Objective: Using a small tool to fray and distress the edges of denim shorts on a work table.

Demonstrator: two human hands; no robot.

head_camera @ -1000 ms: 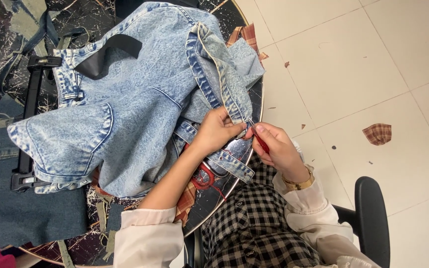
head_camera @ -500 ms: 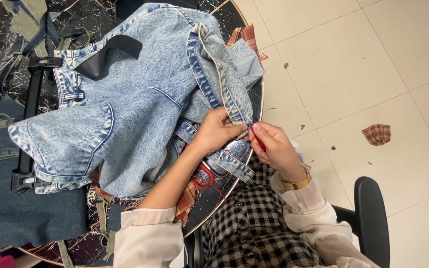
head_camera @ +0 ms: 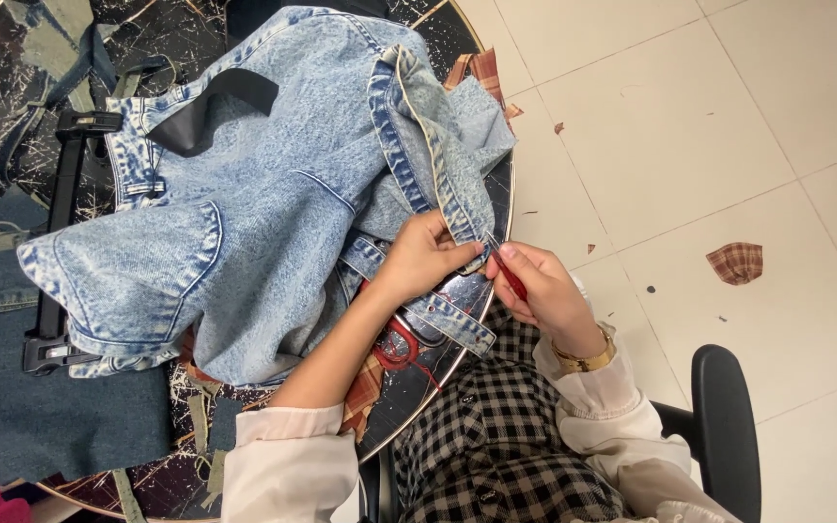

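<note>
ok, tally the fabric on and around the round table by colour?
Light blue acid-washed denim garment: 1, left hand pinching its seam
Dark blue denim piece: 1
Red-brown plaid scraps: 3 (floor, table top edge, under garment)
Total: 5

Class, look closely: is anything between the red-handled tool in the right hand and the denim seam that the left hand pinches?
Nothing visible. The right hand points the red-handled tool straight at the denim seam, which the left hand pinches just beside the tip.
</note>
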